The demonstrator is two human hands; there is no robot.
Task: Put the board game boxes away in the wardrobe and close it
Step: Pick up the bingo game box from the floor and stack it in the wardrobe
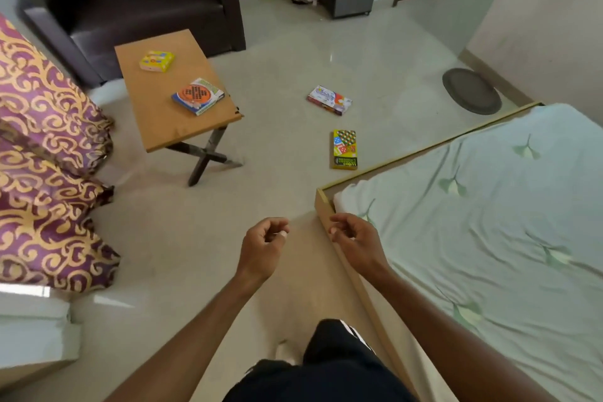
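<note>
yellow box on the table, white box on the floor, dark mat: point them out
yellow box [157,61]: head view, top face
white box [329,100]: head view, lid centre
dark mat [471,91]: head view, its centre

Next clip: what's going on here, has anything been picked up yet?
Nothing is in hand yet. The person stands beside the bed with the left hand and the right hand held out in front, fingers loosely curled and empty. Four game boxes lie out. A yellow box and an orange and blue box are on the small wooden table. A white box and a yellow-green box are on the floor. No wardrobe can be made out.
</note>
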